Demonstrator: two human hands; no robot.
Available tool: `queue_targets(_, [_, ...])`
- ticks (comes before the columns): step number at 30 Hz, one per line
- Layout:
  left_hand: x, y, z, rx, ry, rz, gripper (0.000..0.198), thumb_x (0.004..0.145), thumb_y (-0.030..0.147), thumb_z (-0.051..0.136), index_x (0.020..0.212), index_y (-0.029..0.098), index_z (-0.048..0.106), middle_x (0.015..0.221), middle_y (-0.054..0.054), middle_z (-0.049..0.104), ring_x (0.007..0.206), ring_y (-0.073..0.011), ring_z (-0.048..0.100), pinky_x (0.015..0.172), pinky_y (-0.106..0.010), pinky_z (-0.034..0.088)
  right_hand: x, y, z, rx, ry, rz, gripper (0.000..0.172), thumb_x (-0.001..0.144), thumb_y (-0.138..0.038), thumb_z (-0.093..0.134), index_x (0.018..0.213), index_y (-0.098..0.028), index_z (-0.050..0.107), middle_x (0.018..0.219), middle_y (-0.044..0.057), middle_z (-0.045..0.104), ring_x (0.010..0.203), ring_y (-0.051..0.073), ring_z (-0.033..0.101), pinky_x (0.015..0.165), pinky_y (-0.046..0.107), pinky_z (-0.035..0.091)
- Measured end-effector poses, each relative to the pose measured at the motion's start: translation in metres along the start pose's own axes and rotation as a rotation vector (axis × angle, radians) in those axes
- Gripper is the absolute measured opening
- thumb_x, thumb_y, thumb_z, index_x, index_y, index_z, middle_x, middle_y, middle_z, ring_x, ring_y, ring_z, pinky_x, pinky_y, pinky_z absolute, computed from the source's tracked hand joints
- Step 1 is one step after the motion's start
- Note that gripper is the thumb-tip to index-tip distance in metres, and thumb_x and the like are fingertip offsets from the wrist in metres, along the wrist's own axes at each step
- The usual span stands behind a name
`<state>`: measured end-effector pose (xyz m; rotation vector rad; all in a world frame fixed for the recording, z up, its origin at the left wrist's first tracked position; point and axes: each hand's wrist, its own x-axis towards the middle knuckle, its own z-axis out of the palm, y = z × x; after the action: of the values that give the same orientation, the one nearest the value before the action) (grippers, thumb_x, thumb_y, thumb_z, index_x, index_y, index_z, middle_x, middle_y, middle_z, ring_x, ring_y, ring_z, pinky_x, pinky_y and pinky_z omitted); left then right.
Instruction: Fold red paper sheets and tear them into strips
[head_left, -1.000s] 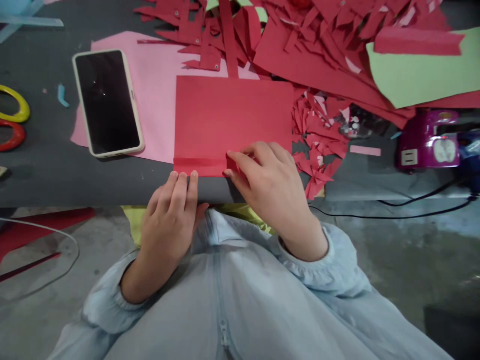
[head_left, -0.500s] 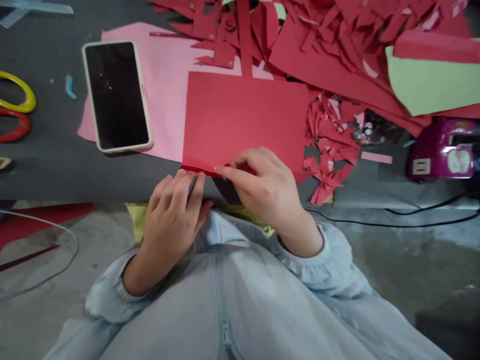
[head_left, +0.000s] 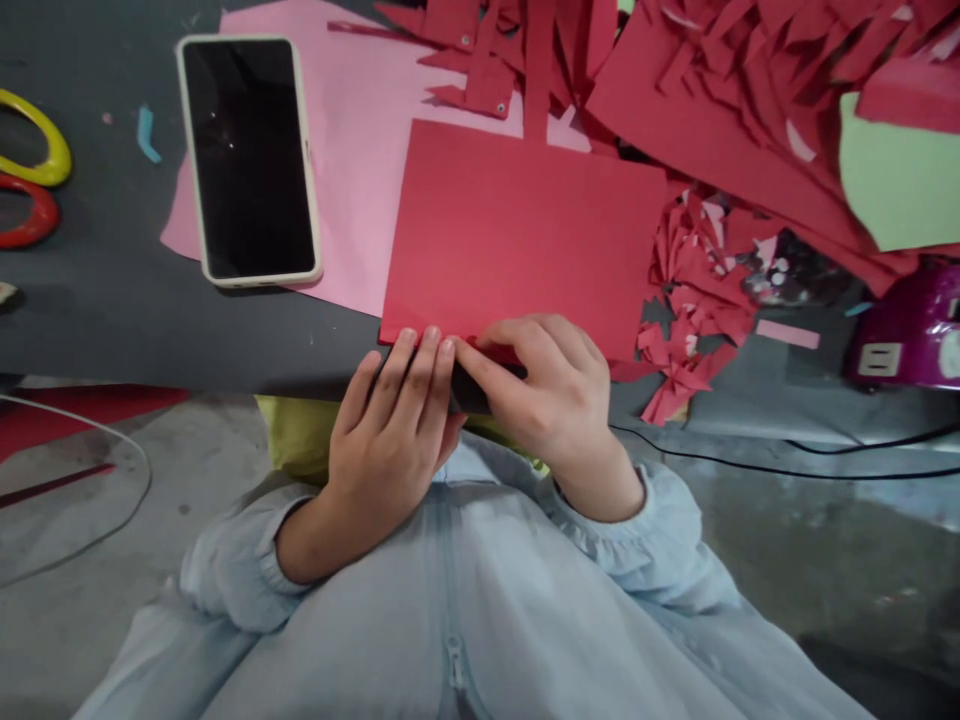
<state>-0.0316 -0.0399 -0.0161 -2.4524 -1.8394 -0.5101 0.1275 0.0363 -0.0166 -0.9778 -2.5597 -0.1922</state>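
Observation:
A rectangular red paper sheet (head_left: 525, 230) lies in front of me, its near edge turned up in a narrow fold. My left hand (head_left: 394, 430) rests at that edge with its fingers stretched out, the fingertips pressing on the fold left of centre. Just to its right, my right hand (head_left: 551, 390) has curled fingers closed on the same near edge, the index fingertip beside the left fingers. The right thumb is mostly hidden. Under the sheet's left part sits a larger pink paper (head_left: 352, 200).
A phone (head_left: 251, 160) lies on the pink paper. Scissors (head_left: 45, 150) are at the far left. Red paper scraps (head_left: 697, 290) lie right of the sheet, with more red cut pieces (head_left: 750, 120) behind. A purple device (head_left: 911, 330) stands at the right edge.
My left hand has slid right along the near edge, up to my right hand. The fold's left end now lies flatter. The camera view has shifted slightly.

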Motion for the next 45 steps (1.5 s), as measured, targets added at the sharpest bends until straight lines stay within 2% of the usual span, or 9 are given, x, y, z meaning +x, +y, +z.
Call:
queue_targets(9, [-0.005, 0.001, 0.003, 0.002, -0.010, -0.024, 0.052, 0.096, 0.036, 0.048, 0.140, 0.007, 0.048, 0.142, -0.014, 0.056, 0.133, -0.0277, 0.052, 0.113, -0.039, 0.031, -0.007, 0.002, 0.003, 0.052, 0.020, -0.010, 0.024, 0.091, -0.016, 0.055, 0.107, -0.024, 0.071, 0.090, 0.004, 0.067, 0.083, 0.016, 0.054, 0.075, 0.030, 0.044])
queue_targets(16, [-0.008, 0.003, 0.003, 0.020, -0.013, -0.022, 0.054, 0.097, 0.036, 0.047, 0.140, 0.004, 0.047, 0.142, -0.015, 0.055, 0.132, -0.0283, 0.052, 0.113, -0.039, 0.031, -0.010, 0.004, 0.007, 0.063, 0.076, -0.038, 0.021, 0.090, -0.015, 0.056, 0.102, -0.022, 0.072, 0.090, 0.005, 0.067, 0.087, 0.017, 0.054, 0.077, 0.030, 0.045])
queue_targets(24, [-0.009, 0.003, 0.005, 0.009, -0.017, -0.027, 0.053, 0.098, 0.036, 0.045, 0.141, 0.006, 0.046, 0.144, -0.014, 0.054, 0.134, -0.0279, 0.051, 0.114, -0.040, 0.031, -0.012, 0.006, 0.005, 0.081, -0.013, 0.050, 0.026, 0.090, -0.014, 0.055, 0.108, -0.025, 0.071, 0.094, 0.005, 0.069, 0.090, 0.018, 0.056, 0.078, 0.032, 0.046])
queue_targets(34, [-0.009, 0.005, 0.003, 0.057, 0.006, -0.026, 0.047, 0.095, 0.033, 0.050, 0.136, 0.008, 0.053, 0.138, -0.011, 0.060, 0.125, -0.0256, 0.056, 0.109, -0.038, 0.034, -0.010, 0.009, 0.004, 0.102, 0.097, -0.091, 0.021, 0.090, -0.014, 0.057, 0.101, -0.023, 0.072, 0.092, 0.004, 0.071, 0.089, 0.016, 0.056, 0.079, 0.030, 0.047])
queue_targets(39, [-0.009, 0.005, 0.004, 0.079, 0.011, -0.004, 0.050, 0.094, 0.033, 0.054, 0.135, 0.004, 0.053, 0.138, -0.013, 0.059, 0.122, -0.0263, 0.057, 0.105, -0.038, 0.040, -0.009, 0.008, 0.003, 0.083, 0.028, -0.063, 0.023, 0.093, -0.016, 0.052, 0.099, -0.025, 0.072, 0.093, 0.002, 0.070, 0.088, 0.016, 0.053, 0.082, 0.029, 0.044])
queue_targets(45, [-0.008, 0.005, 0.002, 0.097, 0.034, 0.007, 0.048, 0.094, 0.032, 0.055, 0.133, 0.004, 0.054, 0.137, -0.014, 0.060, 0.119, -0.0254, 0.061, 0.102, -0.034, 0.043, -0.004, 0.008, 0.001, 0.058, 0.054, -0.120, 0.017, 0.091, -0.014, 0.058, 0.099, -0.021, 0.072, 0.090, 0.000, 0.071, 0.084, 0.015, 0.054, 0.079, 0.027, 0.045])
